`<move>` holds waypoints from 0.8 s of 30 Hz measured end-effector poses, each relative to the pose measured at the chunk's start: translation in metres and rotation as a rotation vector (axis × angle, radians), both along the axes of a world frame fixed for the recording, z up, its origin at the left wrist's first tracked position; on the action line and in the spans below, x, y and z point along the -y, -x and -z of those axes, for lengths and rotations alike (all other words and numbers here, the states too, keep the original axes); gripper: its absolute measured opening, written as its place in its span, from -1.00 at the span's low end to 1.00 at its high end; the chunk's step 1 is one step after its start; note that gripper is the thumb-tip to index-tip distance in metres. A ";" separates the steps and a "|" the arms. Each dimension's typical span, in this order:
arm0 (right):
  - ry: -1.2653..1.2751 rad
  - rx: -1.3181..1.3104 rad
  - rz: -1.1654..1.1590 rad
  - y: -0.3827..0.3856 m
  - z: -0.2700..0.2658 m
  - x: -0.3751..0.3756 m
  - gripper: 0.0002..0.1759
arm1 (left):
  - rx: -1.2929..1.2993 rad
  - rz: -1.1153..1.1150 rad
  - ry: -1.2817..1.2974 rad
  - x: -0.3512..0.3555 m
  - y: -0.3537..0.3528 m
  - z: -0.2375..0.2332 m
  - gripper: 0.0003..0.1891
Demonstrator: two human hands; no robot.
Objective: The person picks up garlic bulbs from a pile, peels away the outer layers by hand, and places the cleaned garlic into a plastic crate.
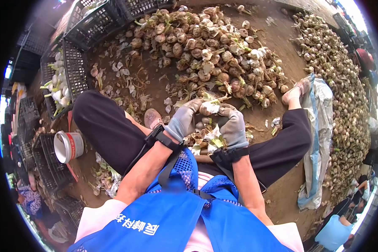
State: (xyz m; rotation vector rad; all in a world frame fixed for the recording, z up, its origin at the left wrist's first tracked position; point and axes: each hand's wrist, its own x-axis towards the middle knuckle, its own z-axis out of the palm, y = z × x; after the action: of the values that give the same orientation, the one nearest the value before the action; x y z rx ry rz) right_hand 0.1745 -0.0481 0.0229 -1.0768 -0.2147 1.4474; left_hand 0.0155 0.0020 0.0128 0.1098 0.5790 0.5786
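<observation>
Between my two gloved hands is a garlic bulb [207, 108], with pale, partly loosened skin and a green-yellow stalk on it. My left hand [185, 119] is closed on the bulb from the left. From the right, the fingers of my right hand [232, 124] pinch at its white skin. Below the hands, between my legs, lie peeled garlic skins [213, 138] and some loose pieces. A heap of unpeeled garlic [214, 46] with dry roots and stalks lies just beyond my hands.
Black plastic crates [76, 69] stand at the left, one holding cleaned garlic [59, 84]. A white bucket [67, 147] lies tipped near my left knee. A woven sack [317, 143] lies by my right leg, beside a larger garlic pile [344, 105]. Other people sit at both edges.
</observation>
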 end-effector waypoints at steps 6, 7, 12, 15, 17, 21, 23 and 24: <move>-0.004 0.525 -0.131 0.021 -0.007 -0.001 -0.85 | -0.873 -0.072 -1.083 0.018 -0.016 0.008 -0.79; -0.081 0.440 -0.110 0.014 0.006 0.002 -0.82 | -0.586 -0.018 -0.678 0.013 -0.014 -0.010 -0.81; 0.023 -0.428 0.029 -0.008 0.019 -0.001 -0.71 | -0.025 -0.121 -0.217 0.002 -0.009 0.016 -0.72; -0.030 -0.344 0.157 -0.023 0.056 -0.008 -0.75 | 0.195 -0.142 -0.061 0.004 -0.003 -0.003 -0.70; 0.130 -0.482 0.201 -0.042 0.044 -0.013 -0.78 | 0.319 -0.142 0.030 0.005 -0.001 -0.020 -0.69; 0.059 1.374 -0.280 -0.036 0.034 -0.006 -0.46 | 0.192 -0.102 -0.077 -0.002 -0.001 -0.011 -0.72; -0.117 0.888 -0.144 -0.013 0.011 -0.001 -0.32 | 0.104 -0.154 -0.199 0.001 -0.001 -0.012 -0.76; -0.083 0.746 -0.231 -0.004 -0.019 -0.002 -0.29 | 0.021 -0.189 -0.324 0.002 -0.003 -0.013 -0.80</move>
State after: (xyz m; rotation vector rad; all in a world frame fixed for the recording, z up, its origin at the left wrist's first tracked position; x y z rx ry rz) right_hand 0.1789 -0.0460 0.0421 -1.5231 -0.9446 1.1600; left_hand 0.0184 0.0004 0.0256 0.3574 0.4743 0.8547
